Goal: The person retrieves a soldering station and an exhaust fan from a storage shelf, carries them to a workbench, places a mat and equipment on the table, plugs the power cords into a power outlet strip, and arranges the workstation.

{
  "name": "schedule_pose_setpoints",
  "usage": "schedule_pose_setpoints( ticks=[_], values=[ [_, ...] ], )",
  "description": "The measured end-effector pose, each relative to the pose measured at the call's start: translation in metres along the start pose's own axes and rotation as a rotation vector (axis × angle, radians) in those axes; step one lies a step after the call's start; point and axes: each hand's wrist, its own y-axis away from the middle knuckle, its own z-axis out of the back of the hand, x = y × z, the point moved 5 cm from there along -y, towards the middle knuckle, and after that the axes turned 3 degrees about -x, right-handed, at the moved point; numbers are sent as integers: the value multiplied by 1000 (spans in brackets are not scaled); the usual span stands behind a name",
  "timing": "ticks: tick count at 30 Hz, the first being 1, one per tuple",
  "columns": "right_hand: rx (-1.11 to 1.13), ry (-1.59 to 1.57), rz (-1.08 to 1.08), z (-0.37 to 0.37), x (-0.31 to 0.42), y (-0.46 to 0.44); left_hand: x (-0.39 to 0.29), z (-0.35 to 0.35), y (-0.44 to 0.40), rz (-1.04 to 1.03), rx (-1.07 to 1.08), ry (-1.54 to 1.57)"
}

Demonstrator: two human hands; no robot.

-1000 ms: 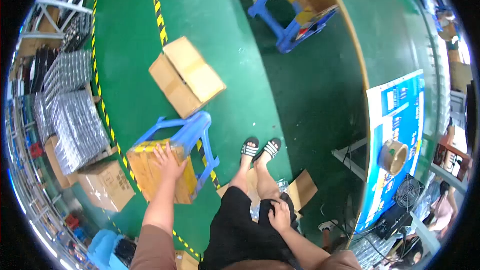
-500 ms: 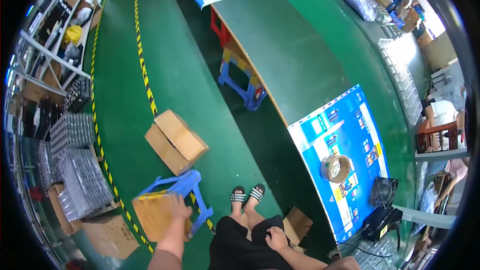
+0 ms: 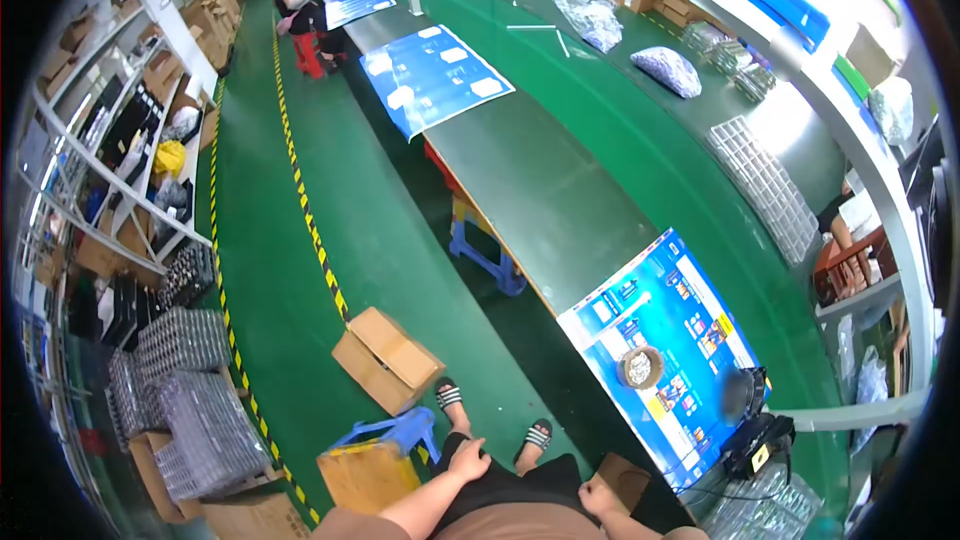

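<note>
My left hand (image 3: 468,460) lies on the thigh of my black shorts (image 3: 520,485), its fingers stretched out and holding nothing. My right hand (image 3: 598,496) is at the other side of the shorts, with its fingers curled in and nothing visible in them. Left of my legs stands a blue stool (image 3: 400,430) with a worn yellow-brown top (image 3: 365,475), apart from my left hand. A closed cardboard carton (image 3: 390,360) sits on the floor just beyond it. To my right, a blue printed sheet (image 3: 600,325) covers the near end of the long table.
A round tub of small pale pieces (image 3: 640,368) and a black fan (image 3: 742,395) stand on the sheet. Stacked clear plastic trays (image 3: 210,430) and shelving line the left. Yellow-black tape (image 3: 300,190) marks the floor. A person (image 3: 295,5) sits at the table's far end.
My left hand has left the stool top and come onto my thigh. My right hand has shifted outward along the shorts. My feet are farther apart, and the view has tilted up.
</note>
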Motion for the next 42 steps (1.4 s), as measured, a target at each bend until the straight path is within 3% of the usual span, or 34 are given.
schedule_pose_setpoints(
  ticks=[1,3,6,8,10,13,16,19,23,29,31,33,36,39,42],
  values=[
    [78,41,-60,-4,4,0,5,23,-9,32,1,18],
    [28,-22,-94,-22,4,1,26,65,-29,149,42,60],
    [21,-89,-107,-22,45,16,57,140,-55,194,48,-91],
    [20,-101,-202,-35,57,26,118,169,-84,173,61,-148],
    [-169,-222,-256,-45,68,41,187,201,-109,167,103,-141],
    [-290,-337,-366,-42,94,69,221,250,-144,264,128,-106],
    [-370,-390,-457,-54,101,82,155,276,-140,409,153,-66],
    [-433,-436,-498,-67,95,86,89,257,-142,381,265,-4],
    [-448,-609,-457,-84,74,94,4,195,-139,205,375,161],
    [-500,-798,-551,-100,9,130,-114,106,-77,-76,519,-95],
    [-640,-762,-601,-104,-17,149,-112,84,-71,-98,544,-93],
    [-673,-780,-667,-121,-42,166,-80,64,-98,-271,485,-303],
    [-690,-876,-779,-159,-81,185,-97,66,-69,-371,423,-463],
    [-654,-981,-860,-184,-92,201,-101,64,-72,-326,405,-523],
    [-621,-1007,-928,-189,-86,208,-87,60,-102,-130,503,-489]
  ],
)
